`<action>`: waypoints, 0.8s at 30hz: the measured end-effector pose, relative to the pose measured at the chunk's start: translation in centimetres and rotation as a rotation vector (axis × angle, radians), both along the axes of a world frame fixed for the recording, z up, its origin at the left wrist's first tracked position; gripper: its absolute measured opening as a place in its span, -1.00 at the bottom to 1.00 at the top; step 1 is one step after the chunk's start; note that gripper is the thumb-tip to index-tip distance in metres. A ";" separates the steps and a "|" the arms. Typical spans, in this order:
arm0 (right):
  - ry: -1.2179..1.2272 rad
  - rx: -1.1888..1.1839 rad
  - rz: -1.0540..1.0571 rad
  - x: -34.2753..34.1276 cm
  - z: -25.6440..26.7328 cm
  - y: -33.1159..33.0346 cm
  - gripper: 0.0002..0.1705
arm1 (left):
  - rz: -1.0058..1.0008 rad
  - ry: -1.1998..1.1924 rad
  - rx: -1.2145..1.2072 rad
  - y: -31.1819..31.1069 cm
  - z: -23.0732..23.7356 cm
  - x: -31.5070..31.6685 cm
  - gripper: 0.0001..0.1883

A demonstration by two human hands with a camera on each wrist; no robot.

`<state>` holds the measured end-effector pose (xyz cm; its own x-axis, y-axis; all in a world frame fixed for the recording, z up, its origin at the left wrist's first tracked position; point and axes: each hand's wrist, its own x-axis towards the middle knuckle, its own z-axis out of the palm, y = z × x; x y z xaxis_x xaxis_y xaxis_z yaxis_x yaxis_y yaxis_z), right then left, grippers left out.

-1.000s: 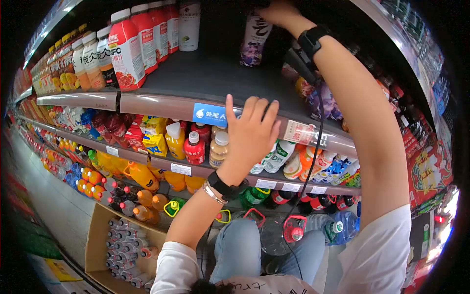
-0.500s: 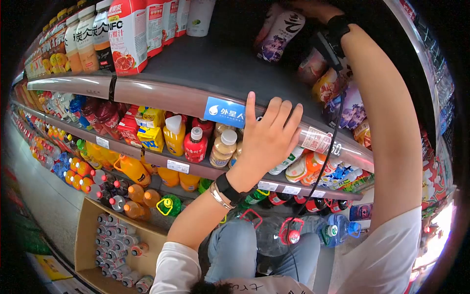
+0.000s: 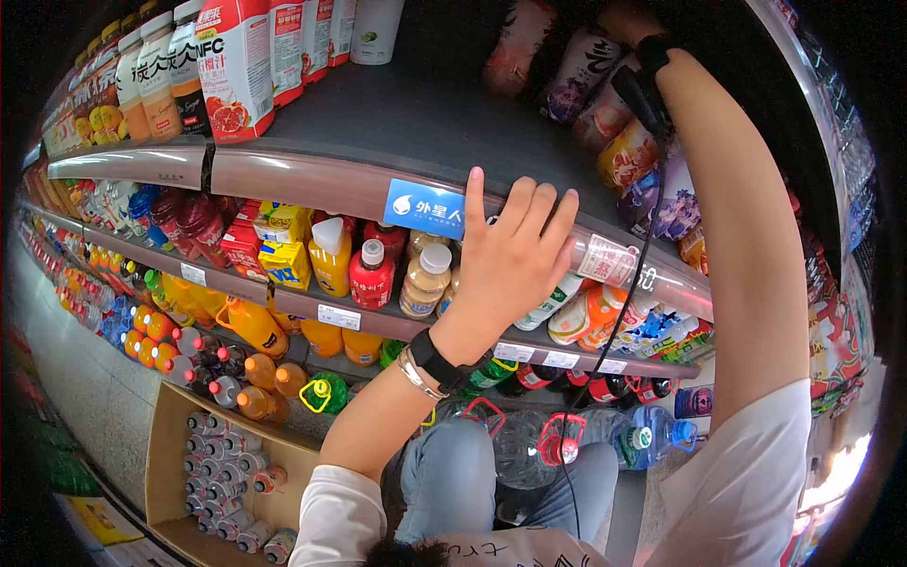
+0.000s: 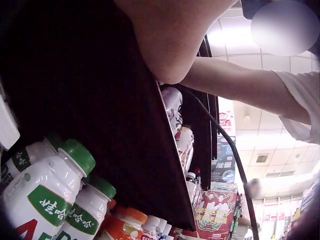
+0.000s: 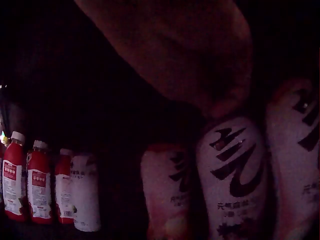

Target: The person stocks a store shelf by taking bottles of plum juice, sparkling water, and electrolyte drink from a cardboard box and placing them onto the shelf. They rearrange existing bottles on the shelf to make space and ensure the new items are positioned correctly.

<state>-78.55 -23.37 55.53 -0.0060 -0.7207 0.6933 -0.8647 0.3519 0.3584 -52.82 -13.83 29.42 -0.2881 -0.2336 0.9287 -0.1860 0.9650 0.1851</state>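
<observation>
The right hand (image 3: 631,21) is at the dark top of the shelf, its fingers gathered at the top of a white bottle with purple print (image 3: 576,77). In the right wrist view the hand (image 5: 195,50) pinches that bottle (image 5: 232,175) at its top; its cap is hidden. The bottle stands between two similar bottles, a pinkish one (image 5: 166,190) and another (image 5: 297,155). The left hand (image 3: 515,269) rests on the front edge of the shelf (image 3: 312,184), fingers extended beside a blue label (image 3: 423,206). The left wrist view shows part of this hand (image 4: 170,40).
Red-and-white juice bottles (image 3: 234,71) and a white bottle (image 3: 376,33) stand on the shelf's left. Lower shelves hold many drinks. A cardboard box (image 3: 170,425) of small bottles is on the floor, large water bottles (image 3: 524,449) by the knees. A black cable (image 3: 605,354) hangs down.
The right hand and the purple-print bottle have moved right, next to the other bottles. A pinkish bottle shows left of it. The left hand stays on the shelf edge while the head view has shifted.
</observation>
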 end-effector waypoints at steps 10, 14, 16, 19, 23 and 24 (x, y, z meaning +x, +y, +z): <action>-0.015 -0.007 -0.004 -0.4 0.2 -0.8 -0.47 | -0.006 -0.013 0.003 -0.1 0.0 0.0 -0.53; -0.020 -0.004 -0.006 -0.4 0.5 -1.2 -0.46 | -0.010 -0.012 0.009 -0.1 -0.1 0.0 -0.52; -0.023 0.004 -0.008 -0.5 0.5 -1.6 -0.46 | -0.008 -0.015 0.012 -0.1 -0.1 0.0 -0.52; -0.032 0.021 -0.004 -0.5 0.6 -2.5 -0.45 | -0.012 -0.023 0.018 -0.1 0.0 0.1 -0.52; -0.042 0.055 -0.004 -0.6 0.5 -4.0 -0.44 | -0.023 -0.016 0.021 -0.1 0.0 0.1 -0.51; -0.048 0.066 -0.002 -0.6 0.4 -4.5 -0.44 | -0.027 -0.010 0.022 -0.1 0.0 0.1 -0.51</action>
